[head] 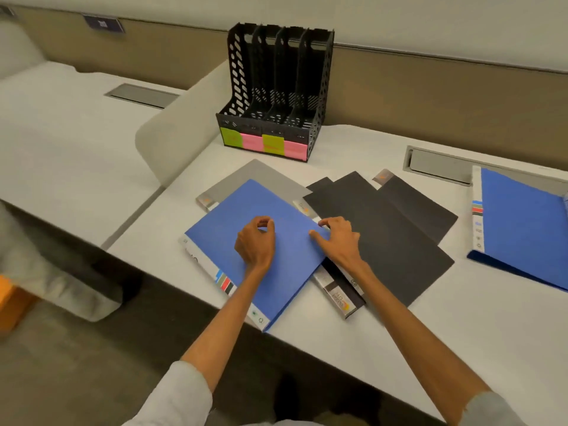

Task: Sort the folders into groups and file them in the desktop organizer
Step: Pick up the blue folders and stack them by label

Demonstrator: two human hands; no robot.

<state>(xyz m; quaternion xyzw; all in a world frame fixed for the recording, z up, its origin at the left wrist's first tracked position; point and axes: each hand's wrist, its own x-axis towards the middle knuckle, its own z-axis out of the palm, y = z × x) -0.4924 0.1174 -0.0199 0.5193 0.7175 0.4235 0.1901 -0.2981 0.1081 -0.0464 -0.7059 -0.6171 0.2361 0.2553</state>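
A blue folder (227, 222) lies on the white desk (461, 318) near its front edge, on top of a grey folder (261, 175). My left hand (256, 241) rests on the blue cover with fingers curled, holding nothing. My right hand (339, 238) grips the blue folder's right edge, thumb on top. Several black folders (396, 229) fan out to the right, partly under the blue one. A second blue folder (525, 222) lies at the far right. The black desktop organizer (276, 93) stands at the back with empty slots and green and pink labels.
A curved grey divider (181, 130) separates this desk from the neighbouring one on the left. A metal cable hatch (439, 166) is set into the desk at the back right. A beige wall panel runs behind.
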